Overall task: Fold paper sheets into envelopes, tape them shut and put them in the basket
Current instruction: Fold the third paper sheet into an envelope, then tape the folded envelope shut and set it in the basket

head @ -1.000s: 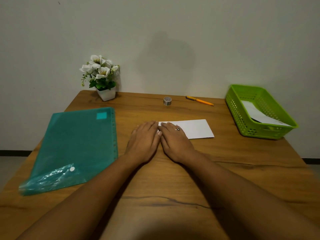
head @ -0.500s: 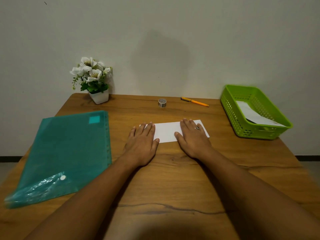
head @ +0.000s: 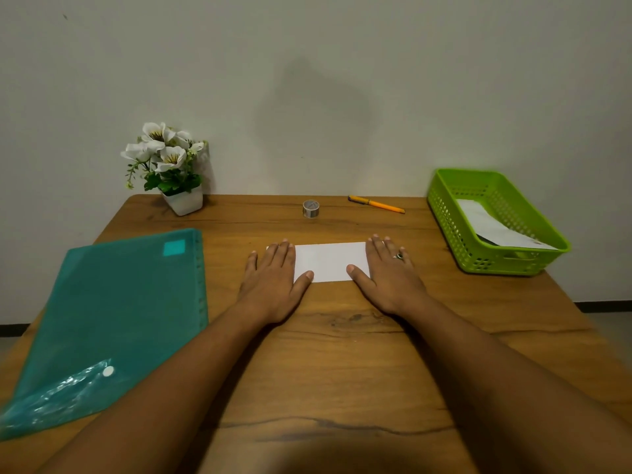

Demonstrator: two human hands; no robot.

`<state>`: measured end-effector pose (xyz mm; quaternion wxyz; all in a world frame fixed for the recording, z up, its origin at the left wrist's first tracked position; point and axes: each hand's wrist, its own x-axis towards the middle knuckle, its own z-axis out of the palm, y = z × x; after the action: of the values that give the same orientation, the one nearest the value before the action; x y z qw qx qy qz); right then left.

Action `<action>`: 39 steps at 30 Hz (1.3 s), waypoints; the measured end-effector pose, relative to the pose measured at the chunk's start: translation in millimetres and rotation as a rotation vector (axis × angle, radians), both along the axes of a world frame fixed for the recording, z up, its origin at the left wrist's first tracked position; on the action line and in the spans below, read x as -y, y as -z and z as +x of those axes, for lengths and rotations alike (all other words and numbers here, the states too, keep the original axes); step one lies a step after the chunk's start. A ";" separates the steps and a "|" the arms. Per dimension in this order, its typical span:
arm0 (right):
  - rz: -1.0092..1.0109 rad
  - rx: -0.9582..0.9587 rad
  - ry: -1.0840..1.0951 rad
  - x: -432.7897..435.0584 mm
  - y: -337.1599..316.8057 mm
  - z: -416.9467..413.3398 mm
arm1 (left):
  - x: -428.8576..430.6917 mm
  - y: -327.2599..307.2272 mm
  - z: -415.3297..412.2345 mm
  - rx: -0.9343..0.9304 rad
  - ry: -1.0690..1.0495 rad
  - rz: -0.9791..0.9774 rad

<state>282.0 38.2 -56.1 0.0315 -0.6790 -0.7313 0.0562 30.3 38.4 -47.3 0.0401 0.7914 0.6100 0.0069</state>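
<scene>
Left hand (head: 272,285), right hand (head: 390,278): fingers straight, flat, pressing opposite ends of folded paper (head: 330,261) at table (head: 342,354) centre, likely setting crease. Tape roll (head: 311,209) beyond, untouched. Basket (head: 451,230) right, holding envelope (head: 492,227).

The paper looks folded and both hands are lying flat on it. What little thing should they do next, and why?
Probably the right hand should lift and reach for the tape roll just beyond the folded paper, while the left hand presses it flat. The paper looks creased into a narrow strip but shows no tape, and the roll stands untouched nearby.
</scene>
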 end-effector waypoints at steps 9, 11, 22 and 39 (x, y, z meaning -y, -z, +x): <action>0.023 0.000 0.001 -1.5 2.3 0.3 | -29.6 2.0 -0.6 -0.014 -0.080 -0.025; 0.034 0.001 0.002 -2.5 3.9 0.5 | -34.4 -0.3 2.4 0.005 -0.089 -0.018; 0.077 -0.030 0.007 -3.5 8.8 0.9 | -106.5 -33.6 55.2 0.284 -0.082 0.104; 0.079 -0.042 0.008 -2.8 7.5 1.9 | -22.3 -22.1 41.6 0.565 -0.001 0.180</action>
<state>283.8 41.0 -63.6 0.0741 -0.6787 -0.7295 0.0413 72.0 60.7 -25.2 0.1383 0.7581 0.5720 0.2810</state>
